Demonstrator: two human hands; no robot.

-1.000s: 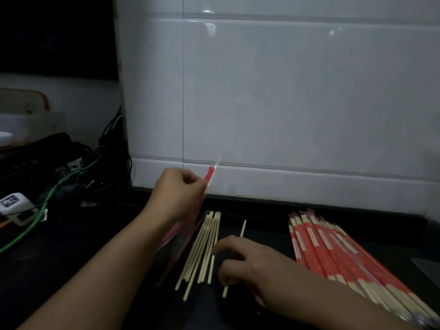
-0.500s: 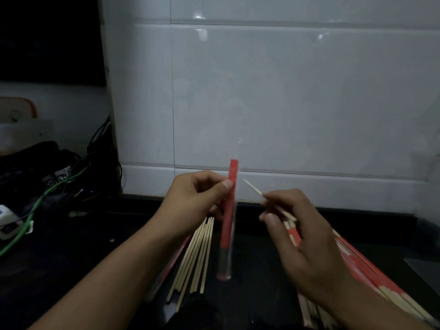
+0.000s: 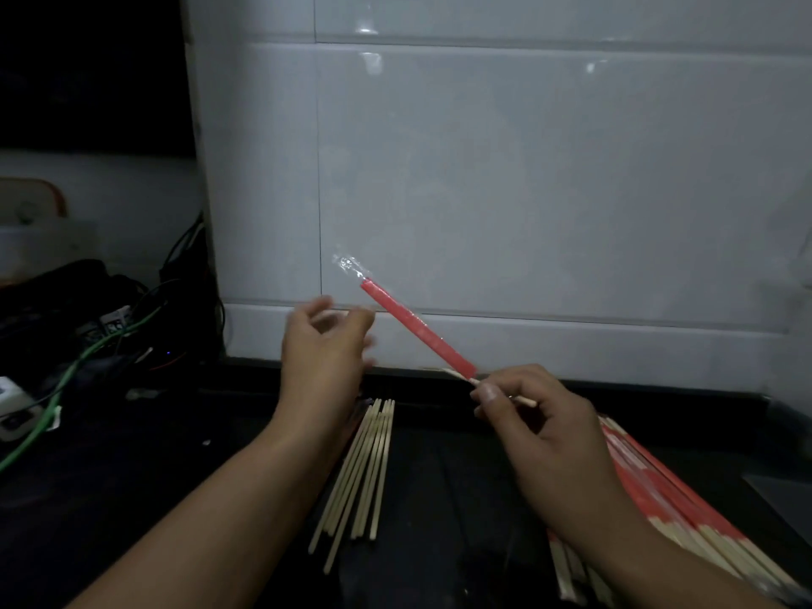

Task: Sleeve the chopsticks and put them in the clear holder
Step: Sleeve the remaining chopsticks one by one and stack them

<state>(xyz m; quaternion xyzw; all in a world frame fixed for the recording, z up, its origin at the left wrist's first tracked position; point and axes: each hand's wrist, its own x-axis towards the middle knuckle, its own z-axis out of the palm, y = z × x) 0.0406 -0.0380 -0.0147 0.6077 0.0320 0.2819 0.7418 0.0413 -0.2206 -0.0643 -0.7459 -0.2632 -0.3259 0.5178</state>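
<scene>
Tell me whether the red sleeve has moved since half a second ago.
Yes. The red sleeve hung upright from the left hand over the bare chopsticks; now the right hand holds it slanted up-left, right of that pile.

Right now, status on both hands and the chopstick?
Left hand open, off the sleeve. Right hand pinching the sleeved chopstick, raised over the counter. Clear holder not in view. Nothing blocking.

The wall tiles [image 3: 527, 191] at twelve o'clock looked glossy and smooth. The bare chopsticks [image 3: 364, 468] at six were pale matt wood. The red sleeve [image 3: 417, 329] ended in crinkly clear plastic. The counter [image 3: 132, 498] was dark and dull.
</scene>
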